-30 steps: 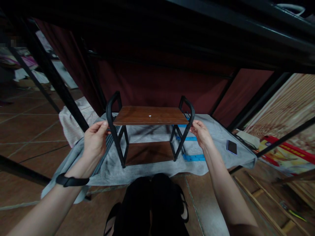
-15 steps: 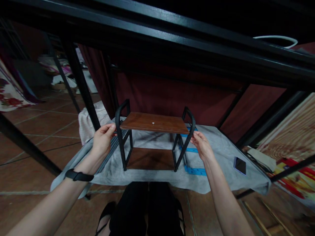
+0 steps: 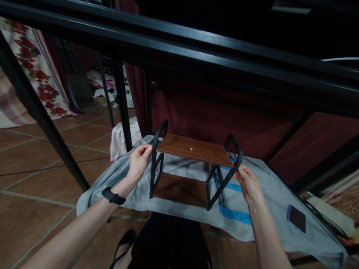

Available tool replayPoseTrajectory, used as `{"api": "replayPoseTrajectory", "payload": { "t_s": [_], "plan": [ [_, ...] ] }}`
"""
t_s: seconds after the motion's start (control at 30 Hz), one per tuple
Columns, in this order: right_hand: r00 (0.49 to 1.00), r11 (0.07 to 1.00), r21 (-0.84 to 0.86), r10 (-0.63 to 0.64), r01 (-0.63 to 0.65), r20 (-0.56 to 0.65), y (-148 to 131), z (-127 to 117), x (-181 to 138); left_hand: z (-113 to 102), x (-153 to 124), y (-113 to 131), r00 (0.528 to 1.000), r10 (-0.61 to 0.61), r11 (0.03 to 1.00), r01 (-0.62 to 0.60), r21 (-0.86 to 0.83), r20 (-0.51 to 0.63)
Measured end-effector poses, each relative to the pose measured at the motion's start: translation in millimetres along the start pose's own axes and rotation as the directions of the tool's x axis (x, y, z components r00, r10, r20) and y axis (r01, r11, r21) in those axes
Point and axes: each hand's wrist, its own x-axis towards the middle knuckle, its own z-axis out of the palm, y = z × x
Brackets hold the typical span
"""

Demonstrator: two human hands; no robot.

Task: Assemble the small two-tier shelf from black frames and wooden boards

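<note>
A small two-tier rack (image 3: 193,149) with brown wooden shelves and black metal end frames stands on a grey cloth (image 3: 269,198) on the floor. My left hand (image 3: 138,161), with a black band on the wrist, pinches the rack's left end frame at top-shelf height. On the other side my right hand (image 3: 248,183) has its fingertips closed on the right end frame near its upper bend. The lower shelf (image 3: 182,188) sits in shadow under the top one.
A phone (image 3: 297,218) lies on the cloth at the right. Blue strips (image 3: 234,215) lie by the rack's right foot. Black metal bars (image 3: 196,41) cross overhead, with legs (image 3: 45,123) at the left. A dark red curtain hangs behind. My dark-clad legs are below.
The view has swung up and to the left, so the rack now sits further right and lower. Both hands have stayed on the rack's end frames.
</note>
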Motion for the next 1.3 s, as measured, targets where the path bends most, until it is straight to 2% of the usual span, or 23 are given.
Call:
{"api": "replayPoseTrajectory", "payload": {
  "t_s": [0.23,0.43,0.6,0.7,0.77,1.03,1.3],
  "plan": [
    [0.999,0.999,-0.018,-0.035,0.035,0.019,5,2,2,-3,-1,0,0.999,0.025,1.0,-0.026,-0.003,-0.029],
    [0.998,0.999,-0.048,-0.014,0.016,0.057,0,7,0,-7,1,-2,0.998,0.03,0.999,-0.033,-0.036,-0.06],
    [0.999,0.999,-0.052,0.013,-0.01,0.043,0,8,-3,-8,1,0,0.996,-0.085,0.984,0.078,-0.161,-0.037],
    [0.999,0.998,-0.062,-0.001,0.004,0.049,2,7,-4,-8,2,0,0.985,-0.173,0.957,0.166,-0.238,-0.008],
    [0.998,0.997,-0.073,-0.018,0.022,0.055,3,7,-3,-8,3,0,0.982,-0.189,0.948,0.183,-0.261,0.002],
    [0.993,0.985,-0.141,-0.091,0.101,0.073,0,11,1,-6,6,-3,0.986,-0.167,0.94,0.156,-0.305,-0.013],
    [0.995,0.986,-0.14,-0.08,0.088,0.06,-3,10,0,-9,10,-16,0.996,-0.08,0.963,0.067,-0.262,-0.036]
  ]
}}
